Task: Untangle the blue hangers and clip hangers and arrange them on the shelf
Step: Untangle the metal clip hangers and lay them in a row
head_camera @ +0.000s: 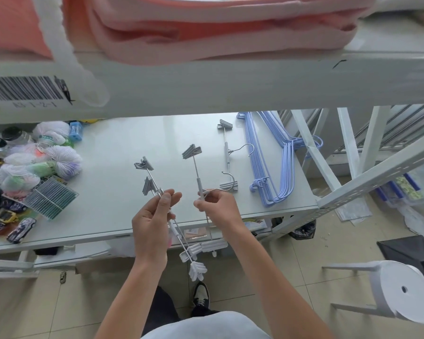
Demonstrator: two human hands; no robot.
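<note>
Already laid flat on the white metal shelf (137, 143): a neat nested stack of light-blue wire hangers (267, 165) along its right side, and just left of it one grey metal clip hanger with a steel hook (227, 156), so judged well past halfway. Left to sort: the pair of grey clip hangers (154, 189) gripped at their rods by the curled fingers of the left hand (152, 223), and the single grey clip hanger (198, 172) pinched at its sleeve by the right hand (218, 209). Held upright, apart from each other, over the shelf's front edge, not yet set down.
</note>
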